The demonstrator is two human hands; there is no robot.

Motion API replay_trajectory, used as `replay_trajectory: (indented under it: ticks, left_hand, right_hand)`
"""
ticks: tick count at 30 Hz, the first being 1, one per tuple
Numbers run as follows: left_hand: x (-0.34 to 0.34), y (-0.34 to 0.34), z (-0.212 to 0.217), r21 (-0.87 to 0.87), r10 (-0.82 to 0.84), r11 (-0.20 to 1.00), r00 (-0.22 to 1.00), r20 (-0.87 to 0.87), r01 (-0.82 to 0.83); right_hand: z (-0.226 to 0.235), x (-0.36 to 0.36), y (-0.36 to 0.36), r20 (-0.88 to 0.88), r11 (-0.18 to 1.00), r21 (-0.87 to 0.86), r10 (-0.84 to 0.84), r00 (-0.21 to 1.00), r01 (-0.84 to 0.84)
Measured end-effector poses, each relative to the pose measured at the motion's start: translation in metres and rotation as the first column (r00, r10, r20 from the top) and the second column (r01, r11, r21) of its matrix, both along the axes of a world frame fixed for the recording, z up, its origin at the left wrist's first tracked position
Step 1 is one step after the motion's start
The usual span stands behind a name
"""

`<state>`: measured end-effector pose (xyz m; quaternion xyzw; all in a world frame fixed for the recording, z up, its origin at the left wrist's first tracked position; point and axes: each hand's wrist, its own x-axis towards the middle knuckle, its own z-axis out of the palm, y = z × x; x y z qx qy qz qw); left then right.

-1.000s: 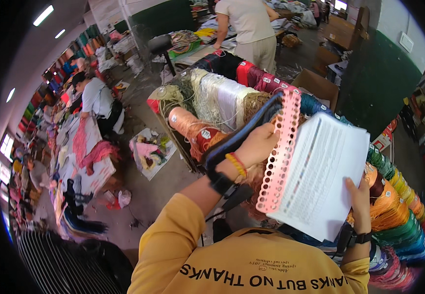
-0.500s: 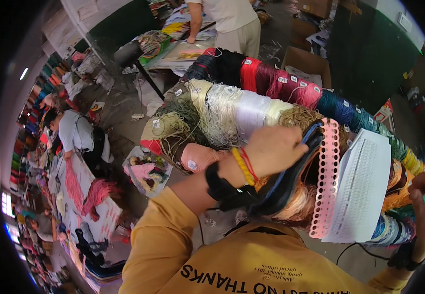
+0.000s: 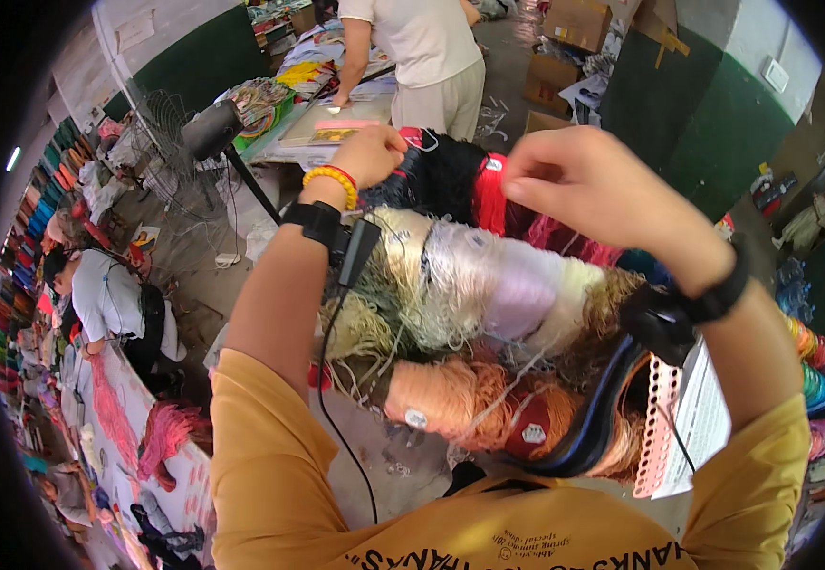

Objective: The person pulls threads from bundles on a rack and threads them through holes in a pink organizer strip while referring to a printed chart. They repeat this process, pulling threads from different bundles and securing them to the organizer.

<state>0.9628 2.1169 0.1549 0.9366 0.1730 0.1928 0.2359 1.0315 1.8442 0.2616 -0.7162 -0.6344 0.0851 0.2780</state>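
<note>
- Head view, upper middle of the frame: my left hand (image 3: 367, 152) is raised over the black fluffy yarn hank (image 3: 441, 176), fingers curled together at its top edge; whether they actually pinch fibres I cannot tell, since the back of the hand hides the tips.
- My right hand (image 3: 588, 185) sits just right of centre near the top, fingers pressed together in a loose fist above the red yarn hank (image 3: 490, 195); I see no strand in them for certain.
- Below both hands, across the middle of the frame, lies the pale cream and lilac yarn bundle (image 3: 489, 285), with the orange yarn hank (image 3: 446, 394) under it and loose threads trailing between them.
- Risk, as I judge it: the stray threads are tangled across neighbouring hanks, so pulling one colour could drag others off the heap.
- The black cable (image 3: 336, 380) hanging from my left wrist band (image 3: 322, 220) dangles close to the loose fibres and could snag them.
- At the lower right, the pink perforated card with a white paper sheet (image 3: 683, 427) is wedged under my right arm rather than held, and may slip out as I reach.
</note>
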Motion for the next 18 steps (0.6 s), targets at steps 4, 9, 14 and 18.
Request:
replay_trajectory:
  ticks: [4,9,14,18]
  left_hand:
    - [0.011,0.003,-0.028,0.034,0.001,0.999,1.000,0.006,-0.001]
    - [0.001,0.016,-0.048,-0.084,0.023,0.996,0.993,0.115,-0.013]
    - [-0.002,0.012,-0.045,-0.149,-0.015,0.989,0.998,0.063,0.025]
    - [-0.009,0.011,-0.047,-0.168,-0.134,0.975,0.989,0.060,0.143]
  right_hand:
    - [-0.066,0.036,0.085,0.055,0.998,-0.035,-0.050,0.997,0.052]
    - [-0.117,0.056,0.138,0.073,0.983,-0.174,-0.044,0.996,0.057]
    - [-0.136,0.056,0.158,-0.121,0.956,-0.293,-0.041,0.992,0.004]
    - [-0.146,0.050,0.167,-0.016,0.971,-0.236,-0.033,0.999,0.028]
